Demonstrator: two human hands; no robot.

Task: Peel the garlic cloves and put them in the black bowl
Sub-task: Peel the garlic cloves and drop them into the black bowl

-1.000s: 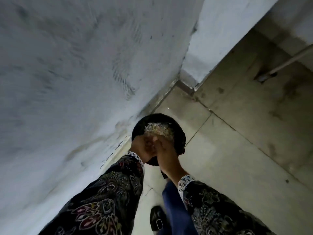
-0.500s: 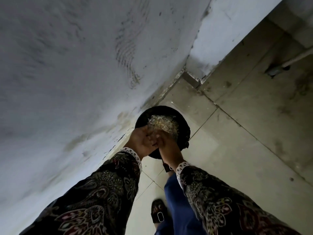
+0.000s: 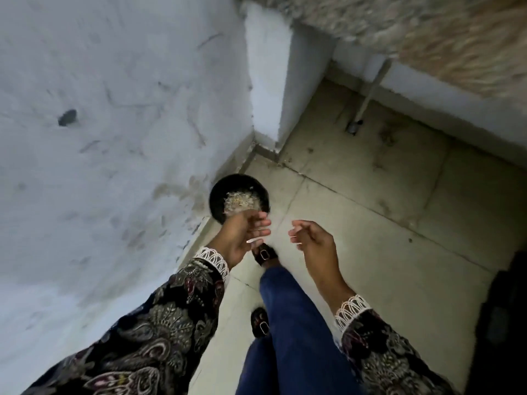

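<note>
A black bowl (image 3: pixel 219 195) with a pale heap of shredded garlic skins (image 3: pixel 241 201) shows low beside the wall. My left hand (image 3: pixel 242 238) is in front of the bowl's near rim with its fingers stretched out to the right. Whether it touches the bowl I cannot tell. My right hand (image 3: pixel 313 240) hovers apart to the right over the floor, its fingers loosely curled, with nothing seen in it. I can make out no whole garlic cloves.
A rough white wall (image 3: pixel 114 138) fills the left, ending in a pillar corner (image 3: pixel 273 81). Tiled floor (image 3: pixel 385 209) spreads to the right, with a thin pipe (image 3: pixel 368 95) at the back wall. My sandalled feet (image 3: pixel 263 255) stand below the hands. A dark object (image 3: pixel 510 309) lies at the right edge.
Both hands were pressed together at the bowl; now they have parted, and the right hand has drawn away to the right. The view has swung toward the floor and the corner.
</note>
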